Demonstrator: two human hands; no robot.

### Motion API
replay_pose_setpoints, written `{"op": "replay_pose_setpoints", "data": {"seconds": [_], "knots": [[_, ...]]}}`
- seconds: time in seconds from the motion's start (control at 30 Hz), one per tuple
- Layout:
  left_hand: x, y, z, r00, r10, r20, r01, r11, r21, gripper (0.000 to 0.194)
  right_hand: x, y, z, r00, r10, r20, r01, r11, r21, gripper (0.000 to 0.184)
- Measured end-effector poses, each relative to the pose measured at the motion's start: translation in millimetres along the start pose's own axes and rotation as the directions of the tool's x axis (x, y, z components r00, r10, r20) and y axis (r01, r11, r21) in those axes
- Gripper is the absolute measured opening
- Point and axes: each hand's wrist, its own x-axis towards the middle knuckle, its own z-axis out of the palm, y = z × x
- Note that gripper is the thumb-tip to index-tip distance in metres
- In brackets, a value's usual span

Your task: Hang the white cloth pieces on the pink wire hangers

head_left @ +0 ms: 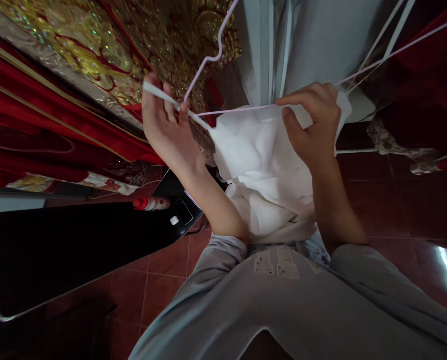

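A long white fabric strip runs across the fingers of my left hand (pixel 166 120), held by the thumb, and leads down to the white cloth (pixel 257 145). Pale pink cord (pixel 238 109) stretches from beside that hand to my right hand (pixel 315 122). The right index fingertip lies at the cord, with the thumb lower and apart; the other fingers are curled around where the cord passes, partly hidden. Beyond the right hand the cord continues to the upper right. The white cloth hangs in loose folds between my forearms, in front of my grey shirt.
Red and gold sequined fabric (pixel 106 55) hangs at the upper left. A black bench (pixel 76 245) at the left bears a red-capped bottle (pixel 151 203), a phone (pixel 181 212) and a small white case (pixel 174 220). Pale panels (pixel 321 40) stand ahead; red tiles (pixel 166 255) cover the floor.
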Motion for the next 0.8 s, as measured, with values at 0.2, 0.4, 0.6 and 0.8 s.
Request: {"op": "replay_pose_setpoints", "data": {"seconds": [0.2, 0.4, 0.6, 0.8], "knots": [[-18, -38, -17.3, 0.982, -0.191, 0.005, 0.186, 0.963, 0.193, 0.023, 0, 5, 4, 0.998, -0.037, -0.043, 0.039, 0.999, 0.035, 0.021], [-46, -58, 23.9, 0.96, -0.23, 0.159, 0.227, 0.973, 0.039, 0.026, -2, 0, 0, 0.999, -0.008, -0.038, 0.008, 1.0, 0.002, 0.021], [-49, -64, 29.9, 0.975, -0.212, 0.065, 0.211, 0.977, 0.033, 0.035, -3, -1, 1, 0.963, -0.184, -0.198, 0.203, 0.976, 0.079, 0.019], [-45, -61, 27.4, 0.979, -0.148, 0.14, 0.148, 0.989, 0.01, 0.031, 5, 48, -7, 0.695, -0.016, -0.719, 0.261, 0.937, 0.232, 0.028]]}}
